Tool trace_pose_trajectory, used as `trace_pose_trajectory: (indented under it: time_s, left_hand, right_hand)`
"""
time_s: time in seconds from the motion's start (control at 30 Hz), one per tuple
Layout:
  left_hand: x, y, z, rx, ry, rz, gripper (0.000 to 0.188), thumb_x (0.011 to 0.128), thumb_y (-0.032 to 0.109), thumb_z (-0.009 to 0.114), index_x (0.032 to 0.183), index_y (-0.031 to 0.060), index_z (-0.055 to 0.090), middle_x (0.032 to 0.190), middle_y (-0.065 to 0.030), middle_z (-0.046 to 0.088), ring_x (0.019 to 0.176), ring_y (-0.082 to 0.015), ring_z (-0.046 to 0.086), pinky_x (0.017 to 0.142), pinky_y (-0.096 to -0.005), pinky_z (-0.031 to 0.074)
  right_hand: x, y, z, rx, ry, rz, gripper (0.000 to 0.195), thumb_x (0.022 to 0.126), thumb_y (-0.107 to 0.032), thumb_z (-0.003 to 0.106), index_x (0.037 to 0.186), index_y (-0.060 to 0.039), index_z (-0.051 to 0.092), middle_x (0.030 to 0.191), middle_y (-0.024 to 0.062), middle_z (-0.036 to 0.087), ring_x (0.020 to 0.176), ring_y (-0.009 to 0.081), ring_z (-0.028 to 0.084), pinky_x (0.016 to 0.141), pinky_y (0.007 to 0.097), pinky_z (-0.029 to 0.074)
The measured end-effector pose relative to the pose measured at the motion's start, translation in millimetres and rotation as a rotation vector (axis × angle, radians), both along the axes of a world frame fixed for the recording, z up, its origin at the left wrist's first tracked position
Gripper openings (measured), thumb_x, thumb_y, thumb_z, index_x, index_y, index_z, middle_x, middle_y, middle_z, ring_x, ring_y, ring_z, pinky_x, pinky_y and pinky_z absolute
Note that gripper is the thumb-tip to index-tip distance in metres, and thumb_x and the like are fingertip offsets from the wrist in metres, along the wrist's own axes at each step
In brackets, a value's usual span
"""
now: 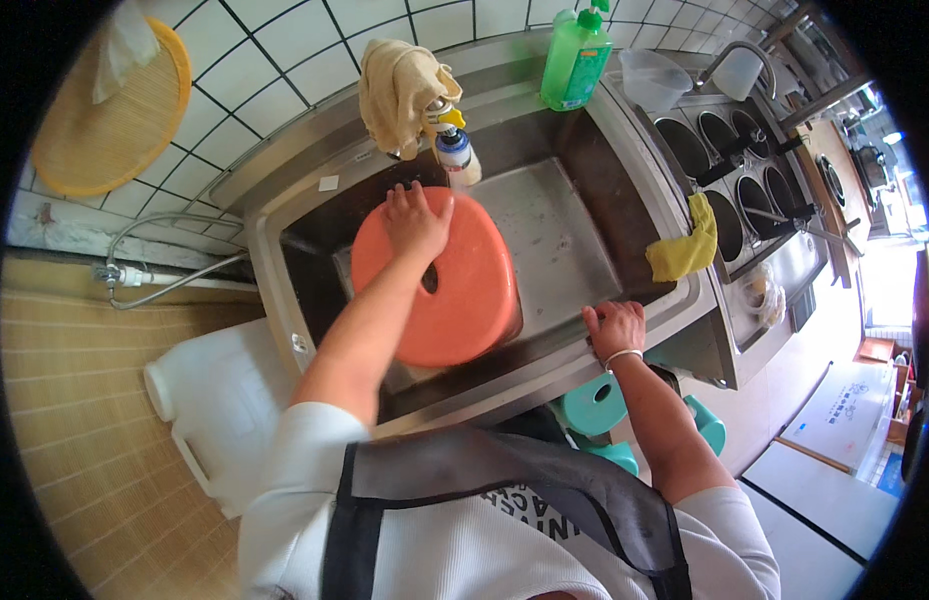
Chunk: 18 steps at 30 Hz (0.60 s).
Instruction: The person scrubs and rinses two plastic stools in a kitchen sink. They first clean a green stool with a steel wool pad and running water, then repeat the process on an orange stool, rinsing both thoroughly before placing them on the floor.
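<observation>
In the head view an orange plastic stool (464, 315) stands in a stainless steel sink (562, 225). On the far left part of its seat, my left hand (415, 225) lies with its fingers spread. My right hand (618, 330) rests on the sink's near right rim, its fingers over the edge; whether it grips the rim I cannot tell. Behind the stool a tap with a yellow part (453, 118) has a beige cloth (400, 90) draped over it, and a bottle with a blue collar (455, 154) is beside it. A yellow-green cloth (685, 244) hangs over the sink's right rim.
A green pump bottle (577, 64) stands on the back rim. To the right are noodle-boiler wells with strainer baskets (682, 146) and a translucent plastic jug (654, 79). A white plastic jerrycan (224, 405) is left of the sink. Turquoise stools (595, 409) are below the rim.
</observation>
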State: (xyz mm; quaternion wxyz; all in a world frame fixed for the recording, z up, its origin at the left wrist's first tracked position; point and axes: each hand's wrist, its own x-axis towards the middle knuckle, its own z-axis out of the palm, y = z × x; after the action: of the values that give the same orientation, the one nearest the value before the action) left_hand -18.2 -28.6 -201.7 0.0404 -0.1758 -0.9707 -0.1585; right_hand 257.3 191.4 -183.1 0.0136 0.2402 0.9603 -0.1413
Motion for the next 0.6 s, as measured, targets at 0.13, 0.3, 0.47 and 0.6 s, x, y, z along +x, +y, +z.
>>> trace_pose_trajectory:
  time_s: [0.13, 0.3, 0.47, 0.6]
  left_hand:
    - [4, 33, -22, -0.151, -0.035, 0.105, 0.084, 0.085, 0.064, 0.043, 0.146, 0.0082, 0.027, 0.150, -0.0247, 0.022, 0.141, -0.0411, 0.013, 0.112, -0.0567, 0.009]
    - [14, 19, -23, -0.134, 0.071, -0.017, 0.080, 0.086, 0.058, 0.050, 0.145, 0.0092, 0.028, 0.150, -0.0240, 0.022, 0.140, -0.0426, 0.014, 0.110, -0.0590, 0.012]
    - [20, -8, -18, -0.159, 0.105, -0.081, 0.078, 0.088, 0.055, 0.050, 0.146, 0.0097, 0.026, 0.150, -0.0241, 0.022, 0.139, -0.0433, 0.015, 0.110, -0.0588, 0.013]
    - [17, -14, -23, -0.140, 0.115, -0.109, 0.078, 0.087, 0.056, 0.050, 0.146, 0.0102, 0.026, 0.150, -0.0234, 0.021, 0.140, -0.0422, 0.015, 0.111, -0.0574, 0.011]
  right_hand:
    - [0, 0, 2, -0.027, -0.010, -0.019, 0.039, 0.084, -0.043, 0.056, 0.074, -0.0077, 0.068, 0.080, 0.0111, 0.067, 0.092, 0.0271, 0.059, 0.096, 0.0383, 0.034]
    - [1, 2, 6, -0.057, 0.015, -0.036, 0.039, 0.084, -0.044, 0.056, 0.074, -0.0079, 0.068, 0.080, 0.0121, 0.067, 0.093, 0.0270, 0.059, 0.097, 0.0383, 0.034]
    - [1, 5, 6, -0.077, -0.009, -0.022, 0.038, 0.083, -0.044, 0.057, 0.075, -0.0081, 0.068, 0.079, 0.0104, 0.067, 0.090, 0.0260, 0.059, 0.098, 0.0380, 0.034]
    - [2, 8, 3, -0.100, 0.006, -0.015, 0.037, 0.083, -0.043, 0.057, 0.075, -0.0083, 0.068, 0.078, 0.0098, 0.066, 0.090, 0.0251, 0.059, 0.099, 0.0381, 0.033]
